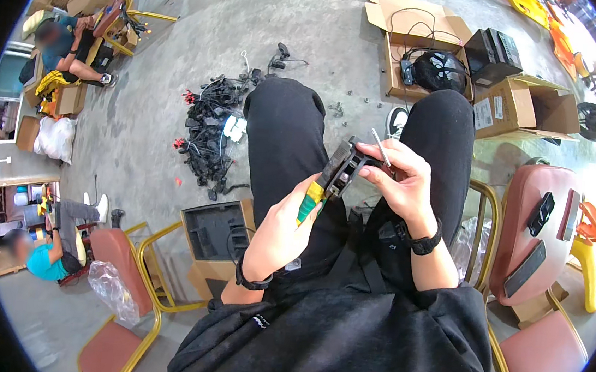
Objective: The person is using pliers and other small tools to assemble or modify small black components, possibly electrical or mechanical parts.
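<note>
Over my lap I hold a hand tool with a green and yellow grip (pixel 311 200) and a dark, slotted head (pixel 343 167); its exact kind is unclear. My left hand (pixel 281 228) is wrapped round the grip, its fingers partly hidden. At the other end, my right hand (pixel 406 181) has thumb and index finger closed on the dark head. A thin silvery rod (pixel 381 148) juts up between the right fingers. Whether it belongs to the tool cannot be made out.
Black cables and connectors (pixel 210 132) lie heaped on the floor ahead to the left. An open carton (pixel 393 74) holds a black round item. On the right, a chair seat (pixel 532 228) carries black flat parts. Two people (pixel 69 45) sit at far left.
</note>
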A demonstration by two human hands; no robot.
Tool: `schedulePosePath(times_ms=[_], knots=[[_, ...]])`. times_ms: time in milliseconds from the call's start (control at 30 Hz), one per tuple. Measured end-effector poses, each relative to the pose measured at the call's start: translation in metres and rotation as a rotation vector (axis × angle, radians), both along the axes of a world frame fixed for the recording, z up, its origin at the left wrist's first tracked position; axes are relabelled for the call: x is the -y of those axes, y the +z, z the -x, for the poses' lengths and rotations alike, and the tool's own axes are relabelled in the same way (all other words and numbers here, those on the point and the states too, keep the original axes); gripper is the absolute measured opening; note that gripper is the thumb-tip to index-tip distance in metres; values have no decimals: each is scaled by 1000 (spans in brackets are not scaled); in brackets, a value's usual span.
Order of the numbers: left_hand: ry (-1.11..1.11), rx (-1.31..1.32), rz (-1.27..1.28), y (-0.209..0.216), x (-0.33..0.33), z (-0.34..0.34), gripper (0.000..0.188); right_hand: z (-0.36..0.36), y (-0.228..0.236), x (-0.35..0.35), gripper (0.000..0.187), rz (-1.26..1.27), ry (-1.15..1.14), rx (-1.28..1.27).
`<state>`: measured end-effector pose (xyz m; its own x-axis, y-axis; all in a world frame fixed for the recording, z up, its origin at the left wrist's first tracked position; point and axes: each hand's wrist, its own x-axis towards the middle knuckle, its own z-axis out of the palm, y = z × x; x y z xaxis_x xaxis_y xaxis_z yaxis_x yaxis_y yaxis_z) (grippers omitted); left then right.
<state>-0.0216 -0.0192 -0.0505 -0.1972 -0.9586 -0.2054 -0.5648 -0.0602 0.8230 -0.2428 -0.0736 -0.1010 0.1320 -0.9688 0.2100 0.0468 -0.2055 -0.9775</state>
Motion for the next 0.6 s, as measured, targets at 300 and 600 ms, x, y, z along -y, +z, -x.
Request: schedulePosePath(times_ms=[300, 600], knots=[[-36, 187, 246, 4, -12, 1, 59, 0, -4, -2, 37, -69, 68, 102], [-53, 223, 427, -26, -12, -1, 57, -2, -7, -2, 37, 21, 46, -3]])
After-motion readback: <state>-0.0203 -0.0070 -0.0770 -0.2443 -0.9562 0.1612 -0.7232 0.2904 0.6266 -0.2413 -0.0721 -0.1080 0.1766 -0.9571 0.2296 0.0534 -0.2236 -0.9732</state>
